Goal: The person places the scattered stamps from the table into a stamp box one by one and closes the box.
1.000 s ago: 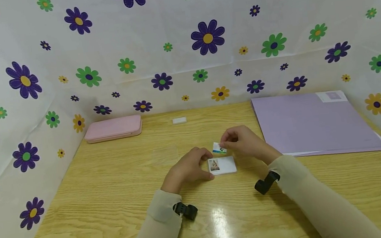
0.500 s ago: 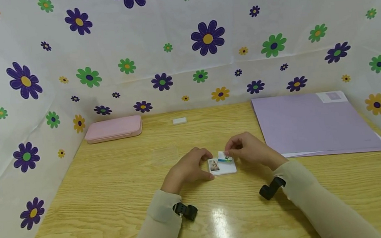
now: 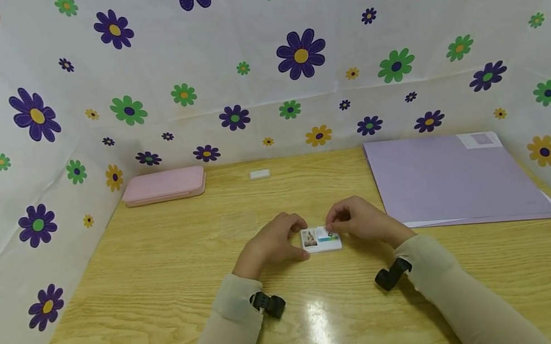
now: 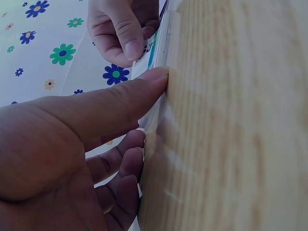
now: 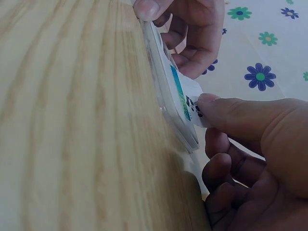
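A thin white rounded slab lies flat on the wooden table, with a small stamp-like picture on its left part. My left hand holds the slab's left end, thumb at the near edge and fingertips at the far edge. Between thumb and forefinger, my right hand pinches a small white paper sticker with a blue-green strip and black panda-like marks. In the right wrist view, the sticker lies along the slab's upper face, its outer corner covered by the thumb.
At the back left lies a pink case, and a white eraser-like block is near the back middle. A large purple folder covers the right back area. A clear plastic sheet lies left of the slab. Flowered cloth hangs behind.
The right hand has moved nearer and slightly right, bringing the sticker from beyond the slab down onto its right part. The left hand and slab stay put.
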{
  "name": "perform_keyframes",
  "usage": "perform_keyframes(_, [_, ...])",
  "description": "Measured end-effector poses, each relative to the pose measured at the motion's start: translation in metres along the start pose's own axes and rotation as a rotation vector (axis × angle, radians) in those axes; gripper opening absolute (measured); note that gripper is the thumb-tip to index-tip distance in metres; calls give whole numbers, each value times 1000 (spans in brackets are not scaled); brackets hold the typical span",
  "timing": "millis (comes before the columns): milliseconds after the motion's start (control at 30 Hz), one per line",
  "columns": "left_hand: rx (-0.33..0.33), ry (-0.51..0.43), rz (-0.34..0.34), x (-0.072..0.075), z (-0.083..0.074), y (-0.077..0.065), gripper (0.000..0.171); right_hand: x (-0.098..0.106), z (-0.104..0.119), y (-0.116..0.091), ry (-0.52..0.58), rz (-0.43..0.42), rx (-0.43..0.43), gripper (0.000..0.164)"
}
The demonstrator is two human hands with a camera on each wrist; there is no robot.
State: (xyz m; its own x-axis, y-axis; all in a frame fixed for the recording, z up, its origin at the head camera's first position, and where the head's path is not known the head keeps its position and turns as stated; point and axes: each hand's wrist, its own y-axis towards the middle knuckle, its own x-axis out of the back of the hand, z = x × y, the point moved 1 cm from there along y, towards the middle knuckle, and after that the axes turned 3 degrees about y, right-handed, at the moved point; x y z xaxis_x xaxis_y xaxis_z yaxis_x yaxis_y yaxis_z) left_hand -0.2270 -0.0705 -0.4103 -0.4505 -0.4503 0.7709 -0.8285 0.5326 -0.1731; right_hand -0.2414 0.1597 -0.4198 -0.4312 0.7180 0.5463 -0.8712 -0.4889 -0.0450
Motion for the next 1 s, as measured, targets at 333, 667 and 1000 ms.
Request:
perform_keyframes(333, [-1,11,5,0,1,0,53,-4,2,-1,-24,10,-14,5])
perform_keyframes(667, [1,19,1,0,0,1,53,-5,0,0,-42,2,-2,7])
perform_keyframes(1000, [0,11,2,0,0,0,53,-6,-2,2,-45,-17,7,7])
